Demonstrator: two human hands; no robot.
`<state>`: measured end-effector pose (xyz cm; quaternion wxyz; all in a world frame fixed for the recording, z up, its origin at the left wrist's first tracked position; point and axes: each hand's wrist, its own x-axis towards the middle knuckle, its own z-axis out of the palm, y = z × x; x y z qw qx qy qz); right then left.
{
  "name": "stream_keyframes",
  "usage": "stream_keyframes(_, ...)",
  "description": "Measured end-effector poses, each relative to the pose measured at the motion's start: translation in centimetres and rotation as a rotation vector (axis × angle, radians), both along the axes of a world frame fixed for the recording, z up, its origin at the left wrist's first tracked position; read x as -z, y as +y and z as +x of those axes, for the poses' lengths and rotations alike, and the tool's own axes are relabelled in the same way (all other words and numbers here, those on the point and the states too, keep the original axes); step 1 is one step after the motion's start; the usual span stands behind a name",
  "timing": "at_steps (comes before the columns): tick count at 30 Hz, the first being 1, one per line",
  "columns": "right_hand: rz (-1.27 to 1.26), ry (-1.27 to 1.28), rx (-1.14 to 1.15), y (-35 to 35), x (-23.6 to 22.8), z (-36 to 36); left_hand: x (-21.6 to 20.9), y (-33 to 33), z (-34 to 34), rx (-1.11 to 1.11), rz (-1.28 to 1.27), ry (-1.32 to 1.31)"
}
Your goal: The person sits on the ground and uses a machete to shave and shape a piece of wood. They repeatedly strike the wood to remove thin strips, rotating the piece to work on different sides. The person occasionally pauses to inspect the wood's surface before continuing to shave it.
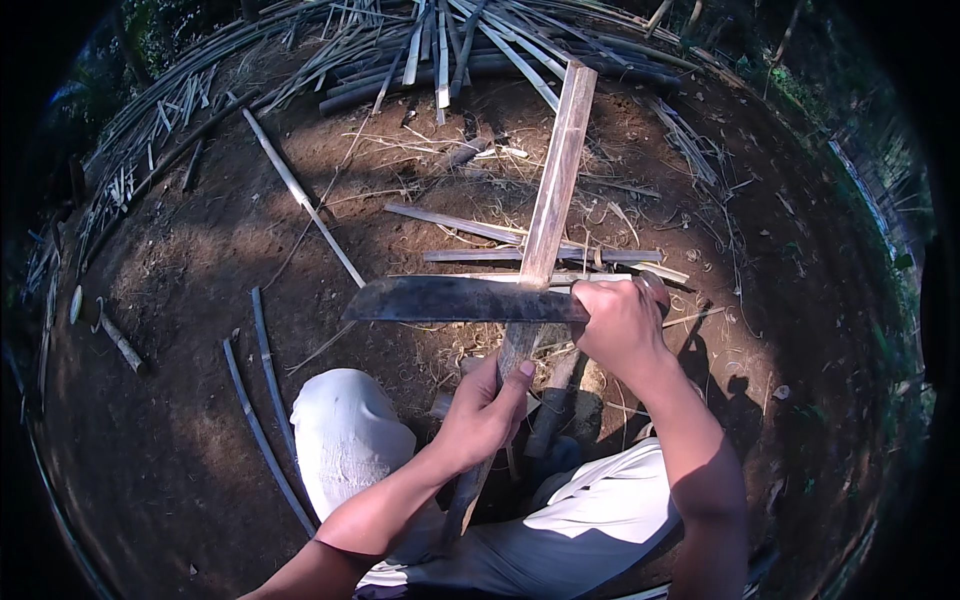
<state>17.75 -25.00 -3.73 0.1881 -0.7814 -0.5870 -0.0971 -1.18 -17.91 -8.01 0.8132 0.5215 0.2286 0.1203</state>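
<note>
Head view: your left hand (482, 412) grips the lower part of a long, pale split bamboo slat (556, 170) that stands over the bare dirt ground (180, 270). Your right hand (620, 322) clenches the handle of a broad dark machete blade (455, 299) laid across it. Judged stiff, light, splintery; hold it below the blade.

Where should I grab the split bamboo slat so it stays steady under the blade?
Probably the near end of the bamboo slat, below the blade, where the left hand already wraps it from the left. The slat runs away from the body, and the right hand holds the blade across it, so higher is riskier.
</note>
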Motion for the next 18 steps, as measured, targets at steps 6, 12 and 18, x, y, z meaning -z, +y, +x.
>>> stream_keyframes(6,-0.085,0.004,-0.019,0.8,0.6,0.8,1.3,-0.5,0.3,-0.028,0.156,0.077)
stream_keyframes(12,-0.053,-0.120,-0.087,-0.1,0.7,-1.8,0.5,-0.3,0.1,0.003,0.148,0.110)
stream_keyframes(18,-0.028,-0.070,-0.035,0.1,1.1,-0.1,1.1,-0.3,-0.2,-0.033,0.070,0.038)
